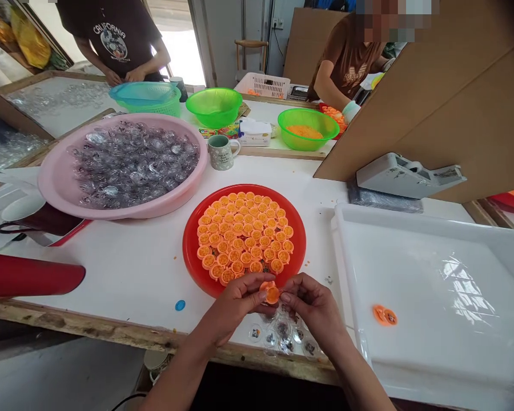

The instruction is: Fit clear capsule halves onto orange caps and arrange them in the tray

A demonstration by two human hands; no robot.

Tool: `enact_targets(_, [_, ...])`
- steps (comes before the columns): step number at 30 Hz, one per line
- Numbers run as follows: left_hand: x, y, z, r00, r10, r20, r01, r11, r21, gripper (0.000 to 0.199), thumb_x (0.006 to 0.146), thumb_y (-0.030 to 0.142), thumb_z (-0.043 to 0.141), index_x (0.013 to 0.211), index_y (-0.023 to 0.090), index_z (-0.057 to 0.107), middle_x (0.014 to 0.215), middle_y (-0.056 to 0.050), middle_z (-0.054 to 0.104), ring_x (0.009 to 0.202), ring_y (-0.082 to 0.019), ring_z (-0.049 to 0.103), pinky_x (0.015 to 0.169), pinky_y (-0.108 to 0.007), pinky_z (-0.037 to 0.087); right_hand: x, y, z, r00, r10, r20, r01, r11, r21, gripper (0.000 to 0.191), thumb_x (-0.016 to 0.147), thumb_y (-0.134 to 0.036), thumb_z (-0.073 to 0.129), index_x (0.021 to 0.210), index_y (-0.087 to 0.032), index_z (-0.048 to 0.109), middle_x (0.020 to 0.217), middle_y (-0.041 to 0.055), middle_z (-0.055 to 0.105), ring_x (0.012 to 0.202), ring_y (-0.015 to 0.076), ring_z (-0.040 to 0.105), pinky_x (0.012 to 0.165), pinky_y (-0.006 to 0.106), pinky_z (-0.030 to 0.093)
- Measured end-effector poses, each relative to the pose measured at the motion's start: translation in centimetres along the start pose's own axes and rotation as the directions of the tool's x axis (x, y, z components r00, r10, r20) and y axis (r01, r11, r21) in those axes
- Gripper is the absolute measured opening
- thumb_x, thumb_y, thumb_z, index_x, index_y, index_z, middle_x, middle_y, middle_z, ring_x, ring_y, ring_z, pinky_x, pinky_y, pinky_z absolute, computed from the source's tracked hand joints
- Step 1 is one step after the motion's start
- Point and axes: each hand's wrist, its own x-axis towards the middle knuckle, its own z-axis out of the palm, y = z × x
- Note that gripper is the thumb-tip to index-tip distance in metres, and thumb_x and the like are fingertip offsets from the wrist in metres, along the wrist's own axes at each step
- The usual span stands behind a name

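Note:
My left hand point(244, 297) pinches a small round orange plastic case point(271, 293) between thumb and fingers. At the right edge of that case, the closed thumb and fingertips of my right hand point(310, 299) meet it. Just behind both hands is a red round tray point(192, 245), covered with many orange round cases point(237, 231) holding small orange bits. Several clear plastic discs with small printed pictures point(283, 330) lie below my hands at the table's front edge, partly covered by them.
Left stands a pink basin point(53, 171) of clear discs. A white tray point(411, 359) at right holds an orange piece point(385, 315). Around are a mug point(221, 153), a blue disc point(180, 305), a red cylinder point(29, 275), a tape dispenser point(406, 174) and green bowls point(214, 108). Two people work opposite.

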Motion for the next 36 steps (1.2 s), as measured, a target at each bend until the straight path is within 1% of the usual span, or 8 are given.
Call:
enact_targets(5, [0.1,-0.6,0.6,0.997,-0.021,-0.068,0.021,1.000,0.002,0.035,0.077,0.033,0.075,0.108,0.017,0.071,0.106,-0.008,0.071,0.100,-0.026,0.066,0.090,-0.042,0.056,0.2,-0.4,-0.2,1.000,0.017,-0.018,-0.018,0.996,-0.082,0.020,0.067,-0.032,0.080,0.073,-0.017,0.068,0.067,0.0002,0.067,0.058,0.0113,0.057,0.054,0.023,0.045])
enact_targets(10, [0.2,-1.4,1.0,0.990,-0.017,-0.137,0.008,0.998,-0.067,0.043,0.074,0.039,0.076,0.112,0.019,0.070,0.118,-0.007,0.068,0.107,-0.028,0.064,0.093,-0.042,0.055,-0.2,-0.2,0.2,0.997,0.021,-0.080,-0.034,0.987,-0.160,0.014,0.067,-0.029,0.078,0.072,-0.018,0.069,0.066,0.0002,0.067,0.057,0.0127,0.057,0.052,0.024,0.044])
enact_targets(15, [0.1,-1.9,1.3,0.987,0.029,-0.157,-0.032,0.999,-0.017,0.040,0.078,0.040,0.071,0.113,0.019,0.071,0.114,-0.007,0.070,0.100,-0.026,0.067,0.092,-0.043,0.055,-0.8,0.0,0.6,0.969,-0.206,-0.136,0.132,0.899,-0.418,0.006,0.076,-0.025,0.072,0.074,-0.021,0.069,0.071,0.0005,0.069,0.062,0.0148,0.061,0.058,0.026,0.049])
enact_targets(21, [-0.2,-1.8,1.5,0.979,0.158,-0.127,-0.119,0.956,0.268,0.028,0.075,0.025,0.072,0.102,0.020,0.075,0.085,-0.003,0.074,0.085,-0.023,0.067,0.083,-0.035,0.055,-1.7,0.1,0.6,0.870,-0.493,-0.003,0.369,0.656,-0.658,0.008,0.086,-0.020,0.063,0.078,-0.023,0.065,0.072,-0.0001,0.067,0.063,0.0151,0.061,0.060,0.025,0.048])
enact_targets(24, [-0.4,-1.4,1.4,0.971,0.211,-0.116,-0.161,0.928,0.336,0.021,0.076,0.021,0.070,0.096,0.020,0.076,0.081,-0.002,0.074,0.079,-0.021,0.067,0.078,-0.033,0.055,-2.1,-0.1,0.7,0.874,-0.481,-0.071,0.319,0.678,-0.663,0.007,0.083,-0.023,0.068,0.079,-0.023,0.062,0.069,-0.0018,0.066,0.060,0.0143,0.060,0.058,0.024,0.048])
enact_targets(27, [-0.7,-1.1,1.5,0.962,0.248,-0.114,-0.208,0.937,0.280,0.034,0.078,0.020,0.068,0.111,0.025,0.071,0.096,-0.002,0.074,0.087,-0.021,0.068,0.082,-0.032,0.056,-2.4,-0.6,0.9,0.884,-0.454,-0.110,0.307,0.743,-0.594,0.011,0.082,-0.028,0.072,0.077,-0.023,0.063,0.067,-0.0032,0.066,0.056,0.0128,0.059,0.056,0.023,0.048])
enact_targets(30, [-1.0,-1.1,1.6,0.965,0.248,-0.084,-0.230,0.956,0.180,0.042,0.080,0.018,0.068,0.121,0.028,0.065,0.112,-0.003,0.072,0.097,-0.021,0.068,0.086,-0.032,0.057,-2.8,-1.1,1.1,0.844,-0.530,-0.082,0.389,0.710,-0.587,0.009,0.083,-0.024,0.071,0.076,-0.024,0.066,0.069,-0.0031,0.068,0.058,0.0127,0.060,0.056,0.023,0.047])
enact_targets(36, [-1.5,-1.7,1.8,0.951,0.285,-0.118,-0.264,0.950,0.166,0.029,0.079,0.021,0.071,0.107,0.023,0.072,0.105,-0.005,0.075,0.096,-0.023,0.070,0.087,-0.032,0.057,-3.5,-1.4,1.6,0.784,-0.617,-0.068,0.467,0.658,-0.591,0.009,0.084,-0.016,0.068,0.079,-0.023,0.065,0.072,-0.0013,0.069,0.062,0.0136,0.062,0.059,0.024,0.048])
